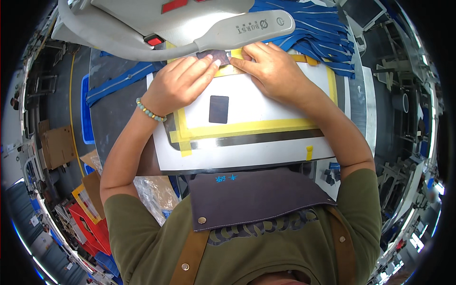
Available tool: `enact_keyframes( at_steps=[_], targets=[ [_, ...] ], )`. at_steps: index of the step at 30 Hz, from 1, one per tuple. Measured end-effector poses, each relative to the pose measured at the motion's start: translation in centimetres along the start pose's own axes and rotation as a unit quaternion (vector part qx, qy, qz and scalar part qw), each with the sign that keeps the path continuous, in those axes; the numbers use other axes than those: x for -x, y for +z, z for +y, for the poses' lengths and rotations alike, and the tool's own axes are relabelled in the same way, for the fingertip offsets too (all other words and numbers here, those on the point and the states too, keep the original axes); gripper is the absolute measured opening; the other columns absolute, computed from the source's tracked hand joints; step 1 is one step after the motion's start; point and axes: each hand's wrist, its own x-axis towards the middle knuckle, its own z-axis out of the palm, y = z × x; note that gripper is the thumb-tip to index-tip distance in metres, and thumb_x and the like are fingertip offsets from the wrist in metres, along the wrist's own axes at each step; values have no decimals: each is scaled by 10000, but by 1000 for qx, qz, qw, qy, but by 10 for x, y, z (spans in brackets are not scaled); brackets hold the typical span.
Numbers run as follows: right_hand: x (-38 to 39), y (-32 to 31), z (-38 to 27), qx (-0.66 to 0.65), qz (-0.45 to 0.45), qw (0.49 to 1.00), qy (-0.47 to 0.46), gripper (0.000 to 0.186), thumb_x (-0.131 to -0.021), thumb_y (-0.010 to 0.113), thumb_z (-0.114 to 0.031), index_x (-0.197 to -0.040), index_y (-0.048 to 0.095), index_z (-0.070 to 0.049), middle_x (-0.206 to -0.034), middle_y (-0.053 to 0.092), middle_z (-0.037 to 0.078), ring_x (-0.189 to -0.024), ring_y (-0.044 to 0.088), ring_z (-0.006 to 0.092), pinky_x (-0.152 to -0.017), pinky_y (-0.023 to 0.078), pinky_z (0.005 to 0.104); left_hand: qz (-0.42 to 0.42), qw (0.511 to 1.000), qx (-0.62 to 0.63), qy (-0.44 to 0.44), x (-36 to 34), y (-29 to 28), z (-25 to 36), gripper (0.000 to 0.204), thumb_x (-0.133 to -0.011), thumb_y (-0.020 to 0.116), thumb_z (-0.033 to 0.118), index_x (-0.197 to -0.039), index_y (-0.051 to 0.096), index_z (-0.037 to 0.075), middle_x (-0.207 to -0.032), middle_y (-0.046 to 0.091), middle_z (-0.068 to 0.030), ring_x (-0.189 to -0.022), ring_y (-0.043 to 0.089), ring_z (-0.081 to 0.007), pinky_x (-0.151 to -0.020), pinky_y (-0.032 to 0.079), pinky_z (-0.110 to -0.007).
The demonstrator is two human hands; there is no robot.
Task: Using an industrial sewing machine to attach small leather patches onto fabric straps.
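Note:
At the far edge of the white work surface (266,102), a small dark flat piece (216,57) lies under the machine's near side. My left hand (183,78) rests its fingertips on this piece, holding it down. My right hand (271,69) is at the piece's right edge, thumb and forefinger together on it. The right hand's other fingers are partly hidden below a grey paddle-shaped lamp head (247,29). Nearer to me on the white surface is a dark upright rectangle (218,109); whether it is a loose patch or a cut-out, I cannot tell.
A pale machine body (123,21) stands behind the hands, with the lamp's grey bendy neck (142,53) arching low over them. Blue zipper strips (318,28) pile up at the far right; another zipper strip (126,80) lies left. Yellow tape (247,127) borders the white surface.

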Motion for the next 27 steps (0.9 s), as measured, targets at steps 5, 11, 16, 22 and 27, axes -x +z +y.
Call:
enact_keyframes(
  at_steps=[5, 11, 16, 22, 27],
  targets=[
    [-2, -5, 1, -25, 11, 1000, 7, 251, -835, 728, -44, -1082, 769, -66, -977, 642, 61, -919, 657, 239, -784, 524, 382, -46, 999, 7, -19, 2, 19, -1, 329, -787, 756, 42, -1113, 759, 1, -1066, 735, -111, -865, 710, -224, -725, 592, -316],
    [4, -14, 11, -90, 19, 993, 71, 276, -823, 702, 29, -1066, 791, -67, -1036, 737, 84, -972, 710, 273, -847, 575, 384, -53, 998, -28, -37, -2, 23, 8, 307, -802, 759, 45, -1106, 750, 3, -1059, 738, -95, -883, 710, -218, -738, 592, -310],
    [-2, -12, 9, -78, 62, 994, 41, 167, -805, 716, 4, -955, 772, -43, -939, 694, 68, -868, 689, 270, -756, 574, 391, -54, 997, -53, -32, -11, 23, 12, 272, -810, 760, 40, -1077, 743, -3, -1022, 723, -75, -847, 690, -203, -717, 583, -305],
    [0, -10, 12, -63, 75, 995, 31, 171, -800, 727, -2, -958, 775, -44, -945, 691, 60, -906, 682, 261, -782, 567, 390, -74, 995, -62, 14, -15, 23, 4, 163, -837, 759, 33, -993, 733, -8, -948, 681, -55, -803, 661, -176, -686, 568, -293],
    [-2, -8, 15, -57, 69, 996, 24, 190, -807, 735, -15, -988, 780, -50, -989, 697, 62, -959, 670, 261, -845, 554, 391, -35, 995, -47, 77, -19, 24, -11, 107, -843, 761, 36, -929, 715, -9, -885, 631, -47, -767, 637, -165, -660, 557, -297]
  ],
)
